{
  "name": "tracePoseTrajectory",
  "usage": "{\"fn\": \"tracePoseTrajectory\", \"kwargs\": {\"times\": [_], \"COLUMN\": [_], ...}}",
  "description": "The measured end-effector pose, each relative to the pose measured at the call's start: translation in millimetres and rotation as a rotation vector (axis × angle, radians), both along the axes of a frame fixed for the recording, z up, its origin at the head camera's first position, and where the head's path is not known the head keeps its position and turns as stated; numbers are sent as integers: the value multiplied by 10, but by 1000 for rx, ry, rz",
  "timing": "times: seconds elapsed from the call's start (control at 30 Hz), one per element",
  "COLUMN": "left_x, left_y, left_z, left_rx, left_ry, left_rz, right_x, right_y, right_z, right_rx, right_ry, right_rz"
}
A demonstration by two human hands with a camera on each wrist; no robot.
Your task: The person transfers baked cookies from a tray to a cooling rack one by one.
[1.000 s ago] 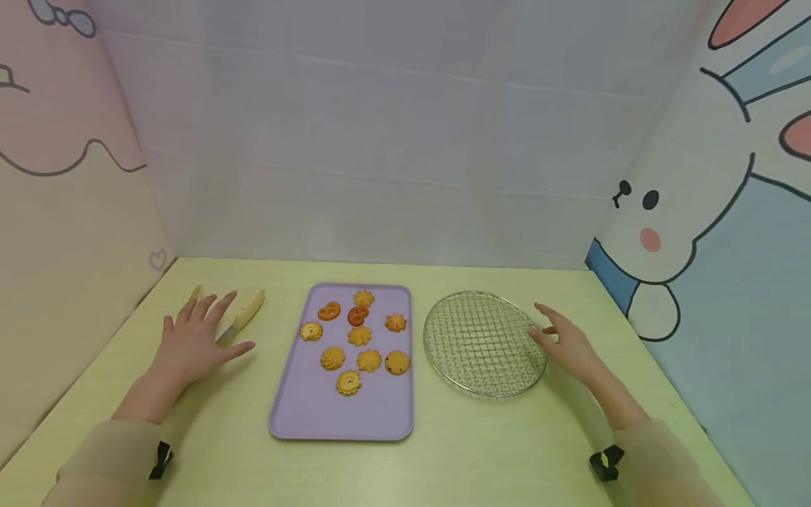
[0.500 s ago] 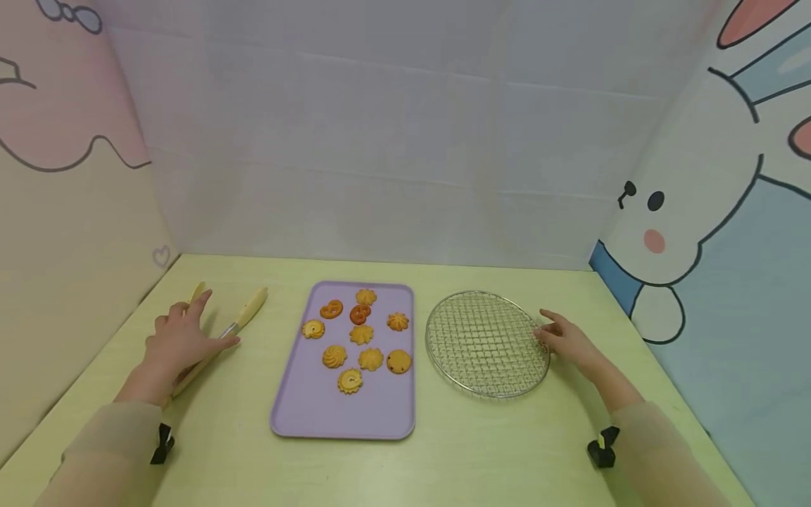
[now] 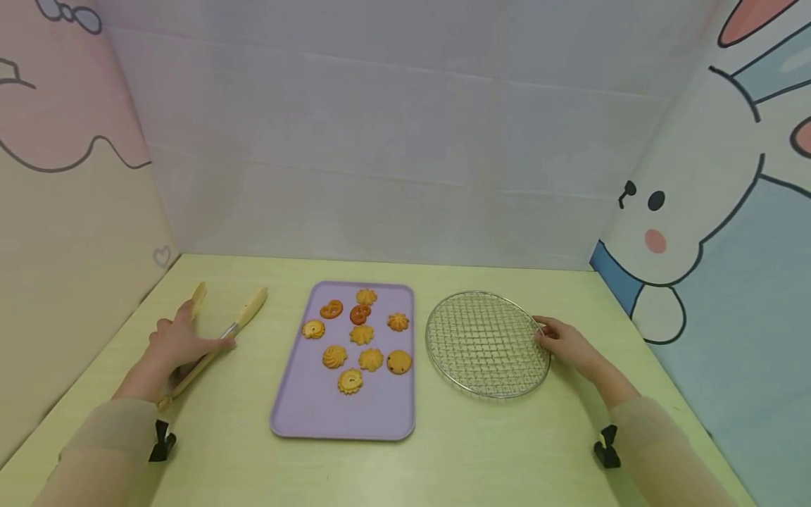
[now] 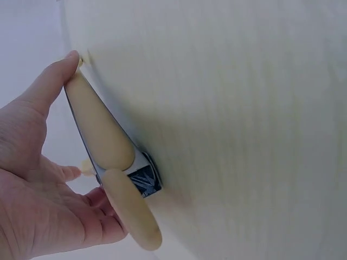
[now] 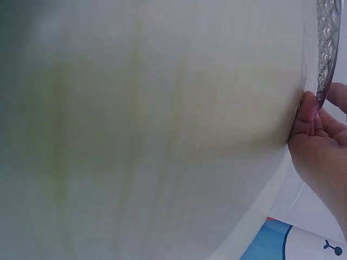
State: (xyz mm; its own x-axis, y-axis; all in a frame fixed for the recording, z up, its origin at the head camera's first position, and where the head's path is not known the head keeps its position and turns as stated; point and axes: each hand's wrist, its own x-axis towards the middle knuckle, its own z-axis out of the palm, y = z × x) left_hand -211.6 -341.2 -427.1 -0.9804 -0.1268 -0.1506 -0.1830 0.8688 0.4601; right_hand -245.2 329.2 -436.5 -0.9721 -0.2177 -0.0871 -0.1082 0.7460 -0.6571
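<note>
Left grip (image 3: 174,345) spans the tongs (image 3: 252,307) at the left side of the counter (image 3: 494,451), thumb on one arm, fingers curled on the other. Right grip (image 3: 567,345) pinches the right rim of the wire rack (image 3: 484,345), which is just right of the purple tray (image 3: 338,420) of biscuits (image 3: 370,360).

Risks, my read: tongs hold looks wide, so uneven thumb/finger pressure could roll them or let one arm slip. Rack is pinched at one edge only, so lifting by that side would droop the far rim; pulling it left could bump the tray and shift the biscuits. Can't tell if the rack's near edge is already off the counter.

Orientation: tongs tips point away from the person, arms splayed in a V, near end by the left wrist; long axis runs away, leaning right. Rack is round and flat, no long axis. Tray's long axis runs away from the person
</note>
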Motion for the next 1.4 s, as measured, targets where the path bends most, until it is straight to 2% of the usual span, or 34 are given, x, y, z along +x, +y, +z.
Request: {"fn": "tracePoseTrajectory", "kwargs": {"times": [0.17, 0.33, 0.47, 0.63, 1.03, 1.4], "left_x": [7, -5, -22, -33, -59, -72], "left_y": [26, 46, 58, 79, 167, 353], "left_z": [24, 0, -17, -16, 5, 140], "left_rx": [-29, -110, -125, -145, -97, -61], "left_ry": [-59, -52, -58, -69, 74, 142], "left_rz": [14, 16, 24, 32, -3, -5], "right_x": [12, 13, 15, 16, 18, -2], "right_y": [25, 65, 100, 113, 82, 93], "right_z": [-18, -15, -11, -13, 24, -4], "right_rx": [-36, -106, -158, -164, -169, -191], "right_ry": [-45, -90, -120, -127, -130, -145], "right_rz": [3, 8, 11, 9, 8, 0]}}
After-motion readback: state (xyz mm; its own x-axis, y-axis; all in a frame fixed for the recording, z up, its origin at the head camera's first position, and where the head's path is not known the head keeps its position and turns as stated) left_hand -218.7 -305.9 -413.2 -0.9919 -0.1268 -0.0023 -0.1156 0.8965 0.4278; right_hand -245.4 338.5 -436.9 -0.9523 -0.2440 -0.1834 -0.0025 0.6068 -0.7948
